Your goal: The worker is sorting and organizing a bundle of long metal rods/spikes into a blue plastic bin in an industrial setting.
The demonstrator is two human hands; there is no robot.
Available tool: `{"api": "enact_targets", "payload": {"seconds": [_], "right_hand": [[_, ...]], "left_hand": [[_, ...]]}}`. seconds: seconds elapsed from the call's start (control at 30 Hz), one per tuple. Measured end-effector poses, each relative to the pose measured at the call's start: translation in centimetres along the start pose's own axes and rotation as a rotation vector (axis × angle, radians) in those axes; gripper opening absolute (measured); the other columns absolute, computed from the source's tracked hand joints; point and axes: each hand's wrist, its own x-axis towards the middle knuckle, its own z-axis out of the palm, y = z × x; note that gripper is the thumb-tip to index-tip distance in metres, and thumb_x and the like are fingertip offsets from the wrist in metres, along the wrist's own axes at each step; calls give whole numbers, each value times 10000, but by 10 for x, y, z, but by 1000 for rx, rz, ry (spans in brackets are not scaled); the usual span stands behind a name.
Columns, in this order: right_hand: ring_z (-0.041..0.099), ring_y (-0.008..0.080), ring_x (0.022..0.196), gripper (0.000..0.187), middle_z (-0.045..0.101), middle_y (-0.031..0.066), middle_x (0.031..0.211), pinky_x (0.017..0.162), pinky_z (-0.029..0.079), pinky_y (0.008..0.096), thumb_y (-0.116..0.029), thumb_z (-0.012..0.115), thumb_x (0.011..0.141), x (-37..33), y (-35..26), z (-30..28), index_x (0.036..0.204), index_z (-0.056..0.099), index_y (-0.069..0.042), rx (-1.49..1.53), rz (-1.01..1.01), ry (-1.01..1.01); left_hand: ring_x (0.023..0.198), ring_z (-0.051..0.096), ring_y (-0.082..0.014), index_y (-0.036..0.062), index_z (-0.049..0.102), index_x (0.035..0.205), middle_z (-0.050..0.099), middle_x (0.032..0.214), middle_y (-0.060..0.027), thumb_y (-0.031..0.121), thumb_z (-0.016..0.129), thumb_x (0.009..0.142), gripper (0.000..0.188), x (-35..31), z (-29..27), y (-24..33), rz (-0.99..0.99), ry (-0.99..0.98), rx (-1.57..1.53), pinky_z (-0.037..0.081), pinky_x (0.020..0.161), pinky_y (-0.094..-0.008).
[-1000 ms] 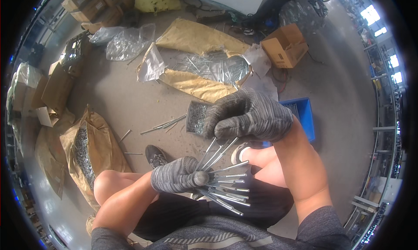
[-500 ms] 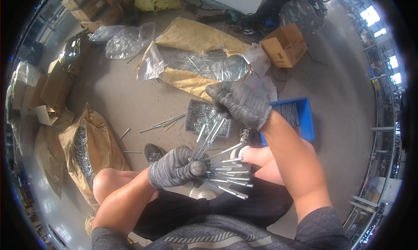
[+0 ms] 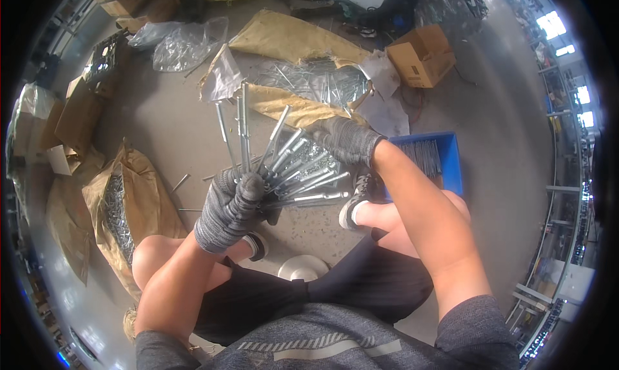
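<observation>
My gloved left hand (image 3: 227, 210) grips a fanned bunch of thin metal rods (image 3: 244, 128), most with a thicker sleeve-like end pointing away from the fist. The rods spread up and to the right, partly over a grey bin filled with small metal pieces (image 3: 314, 156). My gloved right hand (image 3: 348, 140) is at the bin's far right side, close to the near edge of a torn brown sack (image 3: 290, 33). Its fingers are curled inward, and whatever they hold is hidden. Inside the sack's opening lie loose long metal rods (image 3: 316, 78).
To the right stands a blue bin (image 3: 457, 170) of rods. Beyond it is an open cardboard box (image 3: 412, 64). Another brown sack (image 3: 151, 199) with metal parts lies at left, near cardboard boxes (image 3: 77, 125). Clear plastic bags (image 3: 184, 48) lie at the far left.
My left hand has moved up and left with the bunch, now turned more upright. My right hand has shifted slightly, staying beside the grey bin. My left foot has moved nearer.
</observation>
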Motion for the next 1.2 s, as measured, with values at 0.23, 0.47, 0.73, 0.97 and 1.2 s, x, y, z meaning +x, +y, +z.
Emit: {"api": "enact_targets", "payload": {"seconds": [0.23, 0.47, 0.73, 0.97, 1.2], "right_hand": [[648, 201, 1096, 354, 695, 138, 1148, 987, 490, 278, 47, 545, 893, -44, -44, -30, 1237, 628, 25, 495, -205, -4], [654, 170, 1047, 408, 675, 87, 1164, 940, 544, 341, -252, 691, 941, -68, -82, -50, 1247, 607, 4, 1322, -414, 5], [664, 183, 809, 301, 710, 121, 882, 746, 533, 341, -231, 751, 863, -93, -121, -67, 1041, 690, 5, 393, -492, 281], [674, 190, 798, 287, 730, 142, 895, 738, 534, 349, -248, 758, 856, -86, -110, -71, 995, 714, -1, 283, -451, 240], [675, 198, 797, 300, 728, 143, 892, 740, 536, 344, -261, 741, 862, -85, -109, -67, 1018, 716, -7, 304, -436, 229]], "left_hand": [[630, 598, -120, 26, 663, 885, 613, 668, -37, 689, 541, 904, 674, -4, 8, 6, 36, 77, -13, 461, 570, -266], [632, 571, -101, 23, 663, 952, 636, 723, -29, 684, 576, 877, 672, 2, 7, -6, 4, -101, -11, 447, 545, -260], [632, 560, -100, 34, 654, 913, 619, 715, -13, 568, 568, 956, 542, 11, 18, -9, 82, -134, 66, 454, 571, -266], [681, 549, -101, 56, 664, 814, 606, 684, 0, 501, 571, 986, 486, 9, 23, -9, 24, -134, 96, 461, 667, -278], [662, 536, -86, 50, 679, 884, 597, 678, 13, 444, 610, 982, 412, 14, 27, -16, 52, -48, 131, 459, 630, -265]]}}
